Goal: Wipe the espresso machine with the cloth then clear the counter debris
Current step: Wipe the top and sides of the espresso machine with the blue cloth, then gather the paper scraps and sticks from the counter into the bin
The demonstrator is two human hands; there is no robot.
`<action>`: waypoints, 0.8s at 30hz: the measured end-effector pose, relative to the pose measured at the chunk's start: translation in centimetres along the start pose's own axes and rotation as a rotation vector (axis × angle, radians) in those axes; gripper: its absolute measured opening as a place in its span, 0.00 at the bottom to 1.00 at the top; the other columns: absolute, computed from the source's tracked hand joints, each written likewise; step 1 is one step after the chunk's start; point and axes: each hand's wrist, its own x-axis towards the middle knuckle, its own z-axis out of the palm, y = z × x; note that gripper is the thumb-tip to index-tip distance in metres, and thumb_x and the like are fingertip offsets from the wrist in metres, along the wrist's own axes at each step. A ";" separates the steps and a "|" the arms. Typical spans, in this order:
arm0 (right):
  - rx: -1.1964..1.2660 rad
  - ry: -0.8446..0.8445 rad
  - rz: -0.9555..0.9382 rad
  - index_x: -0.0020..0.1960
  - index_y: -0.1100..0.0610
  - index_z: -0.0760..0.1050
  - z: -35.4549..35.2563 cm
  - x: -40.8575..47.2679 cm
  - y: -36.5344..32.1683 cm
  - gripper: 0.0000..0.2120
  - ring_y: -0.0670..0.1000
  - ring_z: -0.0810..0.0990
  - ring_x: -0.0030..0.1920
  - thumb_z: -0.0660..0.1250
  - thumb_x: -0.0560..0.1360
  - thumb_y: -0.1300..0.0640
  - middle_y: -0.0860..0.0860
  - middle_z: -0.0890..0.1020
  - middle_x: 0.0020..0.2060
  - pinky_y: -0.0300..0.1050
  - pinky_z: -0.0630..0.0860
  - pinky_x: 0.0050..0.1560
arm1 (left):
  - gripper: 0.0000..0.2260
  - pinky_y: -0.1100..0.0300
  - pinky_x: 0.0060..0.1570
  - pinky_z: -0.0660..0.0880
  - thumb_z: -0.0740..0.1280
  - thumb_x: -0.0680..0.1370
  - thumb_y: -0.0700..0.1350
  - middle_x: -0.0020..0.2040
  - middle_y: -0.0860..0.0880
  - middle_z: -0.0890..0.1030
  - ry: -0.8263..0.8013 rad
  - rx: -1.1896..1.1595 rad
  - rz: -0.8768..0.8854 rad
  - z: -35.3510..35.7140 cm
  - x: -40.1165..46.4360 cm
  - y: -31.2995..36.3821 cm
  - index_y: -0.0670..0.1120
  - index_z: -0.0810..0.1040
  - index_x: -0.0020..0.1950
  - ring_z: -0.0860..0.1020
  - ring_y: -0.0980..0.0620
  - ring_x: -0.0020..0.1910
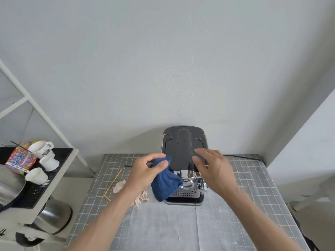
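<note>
Left hand (pixel 145 171) pinching bunched dark-blue terry cloth (pixel 165 182) at frame centre, against black-and-chrome espresso machine (pixel 183 153) on grey gridded worktop (pixel 244 187). Right hand (pixel 213 169) above machine, grip wide, fingers relaxed.

Terry cloth (pixel 165 183); glossy plastic machine (pixel 183 151) (chrome front).

1 espresso machine (pixel 184 156), 1 blue cloth (pixel 165 182), 3 white cups (pixel 40 149) (pixel 49 163) (pixel 36 176), 2 crumpled paper scraps (pixel 119 186) (pixel 141 198), 1 yellow straw (pixel 112 184), 2 hands (pixel 145 173) (pixel 215 171).
</note>
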 end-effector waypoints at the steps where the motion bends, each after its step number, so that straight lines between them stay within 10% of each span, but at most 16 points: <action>1: 0.070 -0.037 -0.002 0.63 0.46 0.81 -0.1 -0.2 -0.8 0.16 0.46 0.78 0.60 0.64 0.81 0.40 0.40 0.83 0.58 0.52 0.80 0.56 | 0.11 0.53 0.58 0.80 0.75 0.75 0.47 0.54 0.57 0.86 -0.016 -0.079 -0.016 0.2 0.1 0.5 0.59 0.86 0.57 0.83 0.55 0.56; 8: 0.485 -0.443 0.097 0.51 0.50 0.83 -1.5 -0.7 -4.2 0.22 0.46 0.81 0.41 0.68 0.75 0.32 0.49 0.85 0.41 0.50 0.79 0.47 | 0.23 0.37 0.56 0.81 0.73 0.73 0.35 0.61 0.40 0.81 -0.136 -0.342 -0.029 1.6 0.6 3.4 0.53 0.82 0.66 0.84 0.39 0.57; 12: 0.641 -0.463 0.176 0.49 0.55 0.83 -3.1 -1.4 -3.9 0.09 0.41 0.84 0.43 0.75 0.77 0.49 0.46 0.87 0.42 0.37 0.77 0.42 | 0.17 0.37 0.55 0.81 0.74 0.76 0.34 0.60 0.42 0.84 -0.042 -0.324 -0.064 1.4 -0.1 3.0 0.45 0.82 0.63 0.85 0.42 0.55; 16: 0.631 -0.459 0.234 0.51 0.55 0.82 -3.6 -3.0 -3.1 0.10 0.52 0.86 0.47 0.73 0.78 0.49 0.50 0.87 0.45 0.50 0.83 0.49 | 0.08 0.43 0.47 0.84 0.72 0.80 0.44 0.54 0.49 0.85 0.015 -0.010 -0.025 1.4 -2.3 2.3 0.49 0.82 0.58 0.86 0.50 0.48; 24: 0.701 -0.552 0.391 0.51 0.57 0.82 -1.5 -9.4 -0.9 0.07 0.51 0.85 0.39 0.73 0.78 0.54 0.53 0.87 0.41 0.51 0.82 0.43 | 0.06 0.41 0.36 0.84 0.69 0.81 0.41 0.49 0.45 0.86 -0.027 -0.097 -0.252 3.7 -8.1 -3.3 0.44 0.78 0.58 0.87 0.48 0.44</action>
